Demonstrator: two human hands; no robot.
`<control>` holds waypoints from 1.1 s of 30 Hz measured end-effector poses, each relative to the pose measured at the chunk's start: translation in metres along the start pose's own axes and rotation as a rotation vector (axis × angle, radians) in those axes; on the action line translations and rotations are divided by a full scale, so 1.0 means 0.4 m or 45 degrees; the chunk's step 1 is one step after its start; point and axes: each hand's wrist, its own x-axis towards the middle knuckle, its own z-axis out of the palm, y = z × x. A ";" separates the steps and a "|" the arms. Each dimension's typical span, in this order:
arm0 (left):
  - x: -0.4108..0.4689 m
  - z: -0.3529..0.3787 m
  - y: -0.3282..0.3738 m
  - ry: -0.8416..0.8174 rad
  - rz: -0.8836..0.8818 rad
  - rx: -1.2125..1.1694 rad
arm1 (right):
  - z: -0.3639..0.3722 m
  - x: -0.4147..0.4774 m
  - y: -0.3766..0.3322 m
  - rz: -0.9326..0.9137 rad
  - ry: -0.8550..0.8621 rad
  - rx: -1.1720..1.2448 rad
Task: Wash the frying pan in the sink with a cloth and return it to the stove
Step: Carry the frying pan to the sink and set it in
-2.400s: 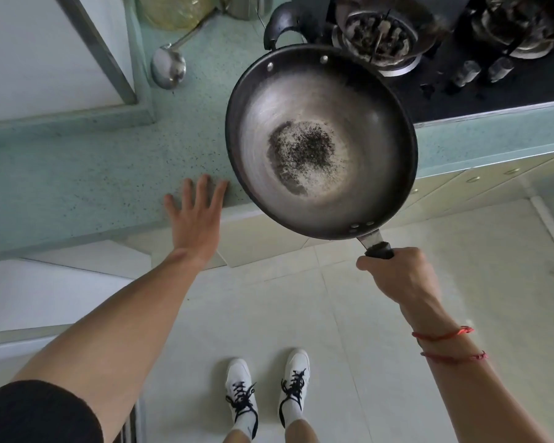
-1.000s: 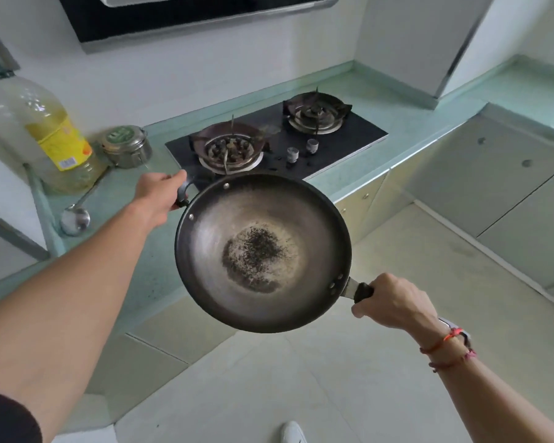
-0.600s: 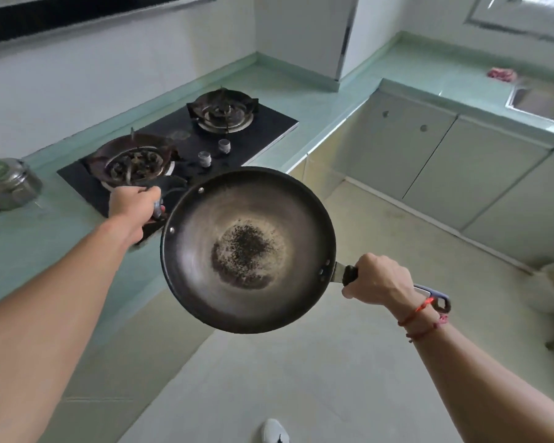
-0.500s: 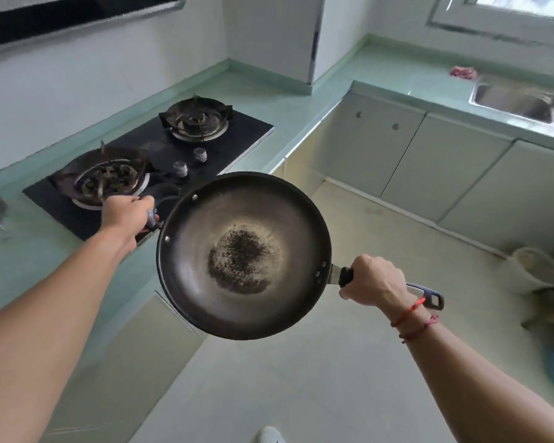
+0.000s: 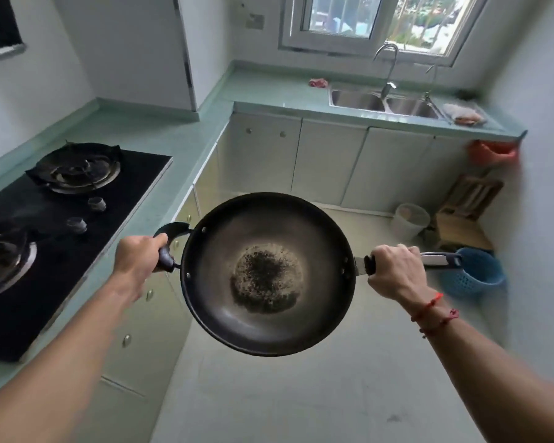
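A home kitchen: gas stove (image 5: 61,215) set in a green counter (image 5: 186,135), double sink (image 5: 384,102) under a window (image 5: 381,20), white cabinets (image 5: 327,161).

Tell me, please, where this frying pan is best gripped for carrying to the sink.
Grip the frying pan at both ends: the long straight handle from the right, fingers wrapped over it as the right hand does, and the small loop handle opposite from the left, like the left hand. The bowl hangs between them, so two grips likely keep it level.
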 end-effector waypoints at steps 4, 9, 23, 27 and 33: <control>-0.022 0.082 0.031 -0.104 0.076 0.062 | -0.020 -0.068 0.090 0.127 0.053 -0.012; -0.061 0.206 0.084 -0.195 0.139 0.139 | -0.040 -0.113 0.201 0.290 0.139 -0.095; -0.101 0.511 0.198 -0.256 0.235 0.235 | -0.038 -0.070 0.452 0.474 0.202 0.013; -0.105 0.583 0.223 -0.246 0.239 0.224 | -0.041 -0.038 0.519 0.479 0.207 0.054; -0.091 0.677 0.266 -0.203 0.254 0.243 | -0.041 0.042 0.607 0.455 0.236 0.120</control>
